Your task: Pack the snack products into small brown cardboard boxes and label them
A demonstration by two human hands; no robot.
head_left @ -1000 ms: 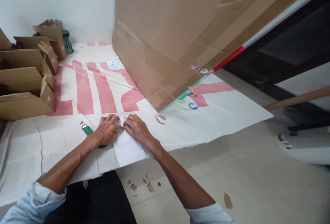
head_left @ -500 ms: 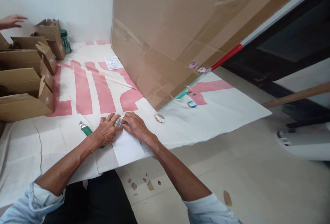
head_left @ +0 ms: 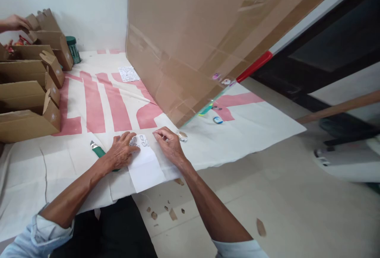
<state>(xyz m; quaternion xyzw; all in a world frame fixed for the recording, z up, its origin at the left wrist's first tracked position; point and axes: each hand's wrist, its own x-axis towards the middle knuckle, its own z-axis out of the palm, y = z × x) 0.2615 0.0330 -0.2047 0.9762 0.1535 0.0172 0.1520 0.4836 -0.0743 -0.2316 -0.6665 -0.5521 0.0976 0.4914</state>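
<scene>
Pale wall (head_left: 92, 12) behind a tabletop (head_left: 231, 143) draped in white cloth (head_left: 26, 175) with pink print. Close to the front edge, a white paper sheet (head_left: 145, 171) lying flat, small dark outlines (head_left: 144, 141) at its far end, near part plain. Left hand (head_left: 122, 150) spread wide over the sheet's far left corner, resting, not gripping; wrist across a green cutter (head_left: 98, 150). Right hand (head_left: 170, 144) just beside the sheet's right side, thumb and forefinger pinched narrow; impossible to tell whether on something small. Apparently mid-work: several outlines in sight, others under fingers, so done and remaining uncountable. Along the left edge, open cardboard boxes (head_left: 29, 126).
</scene>
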